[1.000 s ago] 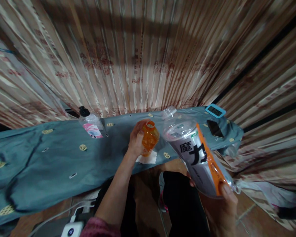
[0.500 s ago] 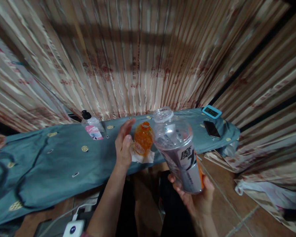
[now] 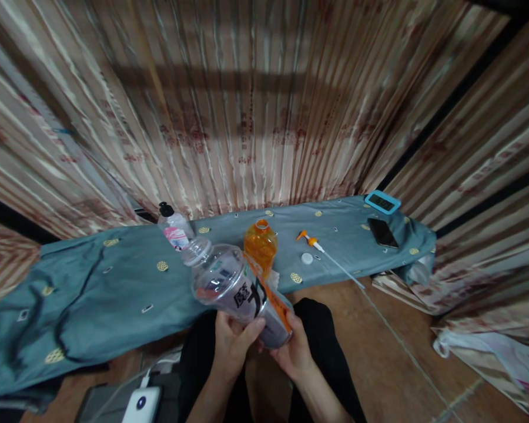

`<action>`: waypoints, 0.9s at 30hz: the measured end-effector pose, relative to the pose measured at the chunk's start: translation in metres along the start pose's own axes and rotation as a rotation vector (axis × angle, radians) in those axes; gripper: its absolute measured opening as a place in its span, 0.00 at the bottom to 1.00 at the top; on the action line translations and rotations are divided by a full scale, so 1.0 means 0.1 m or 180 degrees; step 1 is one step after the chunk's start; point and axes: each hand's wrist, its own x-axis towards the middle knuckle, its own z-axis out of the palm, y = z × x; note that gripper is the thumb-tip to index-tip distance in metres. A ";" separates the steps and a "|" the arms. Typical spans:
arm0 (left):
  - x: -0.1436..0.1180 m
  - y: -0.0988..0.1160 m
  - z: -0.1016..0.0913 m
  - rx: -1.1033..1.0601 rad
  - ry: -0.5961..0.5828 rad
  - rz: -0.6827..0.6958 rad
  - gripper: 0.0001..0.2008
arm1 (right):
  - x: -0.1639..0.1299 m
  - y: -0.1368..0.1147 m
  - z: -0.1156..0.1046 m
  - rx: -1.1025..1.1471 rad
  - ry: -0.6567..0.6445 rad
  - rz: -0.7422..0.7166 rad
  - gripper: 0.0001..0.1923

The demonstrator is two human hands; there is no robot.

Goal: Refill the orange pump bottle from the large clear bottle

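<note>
A large clear plastic bottle [image 3: 242,294] with a grey and orange label is tilted to the left over my lap, its mouth uncapped. My left hand [image 3: 235,341] grips it from the near left side, thumb across the label. My right hand [image 3: 293,346] is wrapped round its base. Behind it an open orange bottle [image 3: 260,244] stands on the cloth, a bit of white tissue [image 3: 273,278] showing by its foot. To the right lie an orange and white pump head [image 3: 311,239] with a long tube and a small white cap [image 3: 307,258].
A pump bottle [image 3: 175,229] with a black top stands left on the green cloth [image 3: 127,264]. A phone [image 3: 382,232] and a blue-framed digital clock [image 3: 382,202] lie at the right end. A white power bank [image 3: 141,404] with a cable is at lower left. Curtains [image 3: 247,117] hang behind.
The large bottle has swung left and tilted further, uncovering the pump head and cap. My left hand, open beside the orange bottle before, now holds the large bottle too.
</note>
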 end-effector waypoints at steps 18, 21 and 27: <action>1.12 0.25 -0.72 0.1051 0.1698 0.1274 0.33 | -0.32 -0.27 -0.59 -0.1741 0.0450 0.0035 0.31; 1.32 0.22 -0.82 0.1428 0.1813 0.1426 0.34 | -0.35 -0.40 -0.66 -0.2164 0.0740 -0.0079 0.34; 1.42 0.09 -0.91 0.1641 0.1908 0.1153 0.31 | -0.20 -0.60 -0.80 -0.2851 0.1143 -0.0344 0.43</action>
